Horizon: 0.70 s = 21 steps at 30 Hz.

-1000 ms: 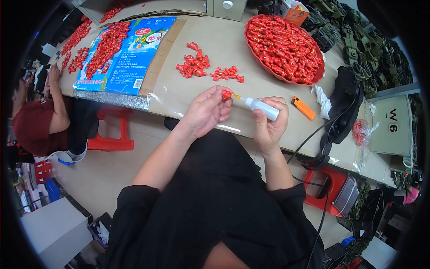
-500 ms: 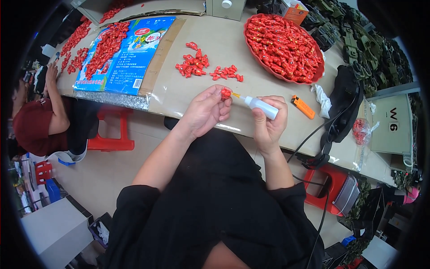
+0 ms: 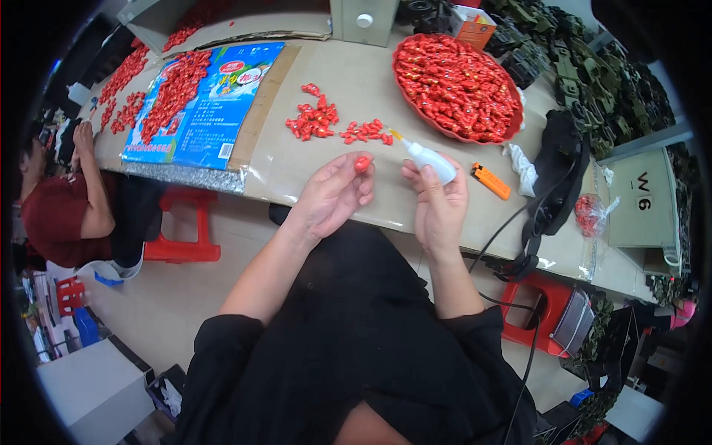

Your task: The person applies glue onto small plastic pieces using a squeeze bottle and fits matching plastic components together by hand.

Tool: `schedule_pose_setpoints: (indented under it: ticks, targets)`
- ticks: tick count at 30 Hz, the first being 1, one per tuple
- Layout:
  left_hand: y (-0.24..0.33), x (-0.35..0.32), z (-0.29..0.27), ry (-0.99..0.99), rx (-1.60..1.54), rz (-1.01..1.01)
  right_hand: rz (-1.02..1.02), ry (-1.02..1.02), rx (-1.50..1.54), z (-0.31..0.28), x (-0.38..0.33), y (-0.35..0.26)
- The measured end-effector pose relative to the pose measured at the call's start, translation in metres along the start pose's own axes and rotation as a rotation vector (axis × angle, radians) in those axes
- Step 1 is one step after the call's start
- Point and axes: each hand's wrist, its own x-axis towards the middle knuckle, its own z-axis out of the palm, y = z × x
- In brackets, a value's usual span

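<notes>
While the left hand (image 3: 331,199) pinches a small red piece (image 3: 362,163) upturned at its fingertips, the right hand (image 3: 439,204) grips a white glue bottle (image 3: 429,159), nozzle aimed toward ten o'clock, apparently for dispensing, above the table (image 3: 371,81).

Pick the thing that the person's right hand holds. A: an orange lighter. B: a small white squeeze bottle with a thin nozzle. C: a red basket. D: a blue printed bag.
B: the right hand is wrapped around the small white squeeze bottle, nozzle pointing up and left, while the orange lighter lies untouched on the table beside it.
</notes>
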Motion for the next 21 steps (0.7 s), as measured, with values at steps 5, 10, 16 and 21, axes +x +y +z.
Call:
schedule_pose_setpoints:
  ticks: [5, 10, 16, 21]
  targets:
    - [-0.008, -0.003, 0.019, 0.072, 0.08, 0.069, -0.058, 0.013, -0.199, 0.002, -0.003, 0.012]
    - [-0.003, -0.002, 0.031, 0.034, 0.119, 0.126, -0.284, -0.078, -0.661, 0.011, -0.009, 0.029]
    - [-0.009, -0.019, 0.004, -0.044, 0.034, 0.209, -0.308, -0.368, -1.122, 0.011, -0.028, 0.009]
    - [0.0, -0.044, 0.015, -0.108, 0.155, 0.121, -0.734, 0.062, -1.927, -0.056, -0.006, -0.061]
